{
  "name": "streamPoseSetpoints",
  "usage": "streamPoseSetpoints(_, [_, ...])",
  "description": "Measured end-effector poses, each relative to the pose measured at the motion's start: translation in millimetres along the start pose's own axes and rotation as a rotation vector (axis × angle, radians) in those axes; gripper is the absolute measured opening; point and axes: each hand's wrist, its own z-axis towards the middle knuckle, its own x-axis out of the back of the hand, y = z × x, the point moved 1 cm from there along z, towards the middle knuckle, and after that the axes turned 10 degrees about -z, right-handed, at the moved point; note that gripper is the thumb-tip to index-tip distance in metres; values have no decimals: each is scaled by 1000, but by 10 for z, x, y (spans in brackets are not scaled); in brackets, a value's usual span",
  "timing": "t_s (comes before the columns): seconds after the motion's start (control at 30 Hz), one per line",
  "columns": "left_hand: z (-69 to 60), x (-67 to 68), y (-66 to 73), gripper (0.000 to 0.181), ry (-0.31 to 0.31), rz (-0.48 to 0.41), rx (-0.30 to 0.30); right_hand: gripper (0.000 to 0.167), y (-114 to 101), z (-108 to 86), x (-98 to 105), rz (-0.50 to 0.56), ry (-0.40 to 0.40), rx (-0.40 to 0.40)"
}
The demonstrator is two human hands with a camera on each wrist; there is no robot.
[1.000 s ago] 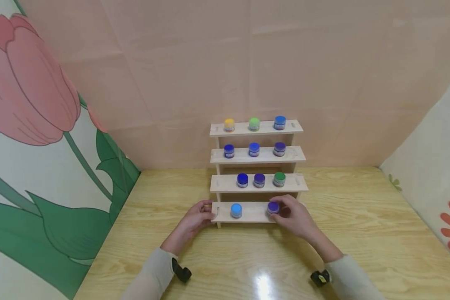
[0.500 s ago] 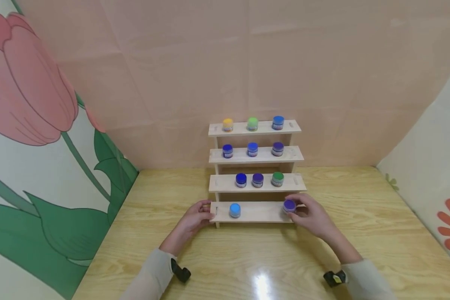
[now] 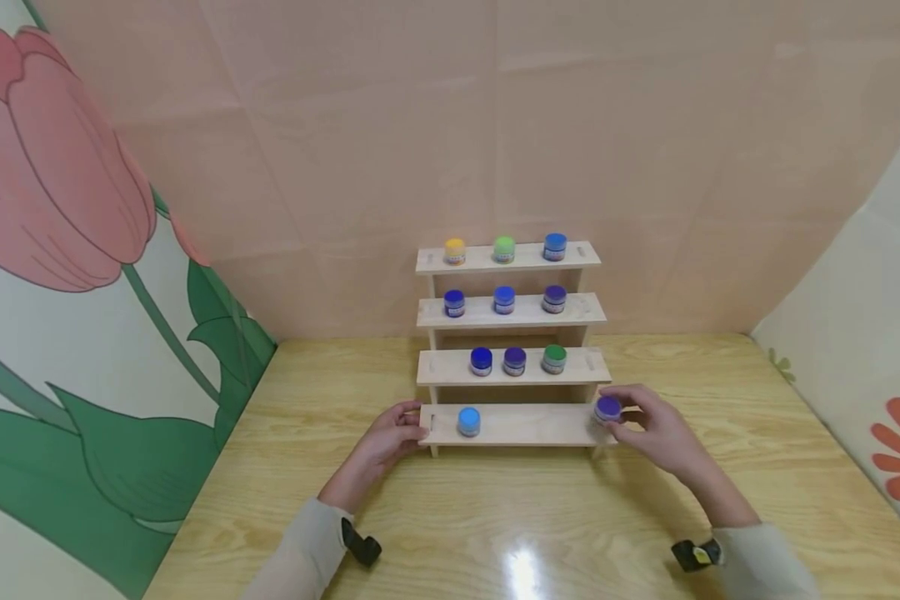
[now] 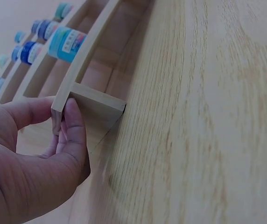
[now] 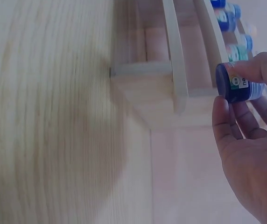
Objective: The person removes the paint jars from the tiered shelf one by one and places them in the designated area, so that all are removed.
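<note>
My right hand (image 3: 662,432) pinches a small purple-lidded paint jar (image 3: 607,408) between thumb and fingers at the right end of the lowest shelf. In the right wrist view, the jar (image 5: 236,84) is off the board, its dark underside showing. My left hand (image 3: 386,435) grips the left end of that lowest shelf (image 3: 532,425). Seen from the left wrist, thumb and fingers pinch the board's end (image 4: 63,102). A light blue paint jar (image 3: 468,422) stands near the left on the same shelf of the stepped wooden rack.
The shelf above bears a dark blue jar (image 3: 482,362), a purple jar (image 3: 514,362) and a green jar (image 3: 554,359). Higher up stand three bluish jars, then yellow (image 3: 455,252), green and blue ones. The rack stands on a wood-grain table (image 3: 345,375) before a pinkish backdrop.
My right hand has carried the purple-lidded jar rightward along the lowest shelf to its right end. My left hand stays on the shelf's left end, and the other jars keep their places.
</note>
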Motion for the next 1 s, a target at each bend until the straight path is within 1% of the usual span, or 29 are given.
streamPoseSetpoints(0.2, [2,2,-6,57,-3,2,-5,44,73,-24,116,1,13,-25])
streamPoseSetpoints(0.4, [1,10,-12,56,-5,9,-9,44,201,-36,226,-7,8,-58])
streamPoseSetpoints(0.63, [7,14,-23,57,-3,16,-6,45,412,-15,313,32,9,-38])
streamPoseSetpoints(1.0, [4,14,-16,56,-1,19,-2,46,719,71,418,-13,-83,-155])
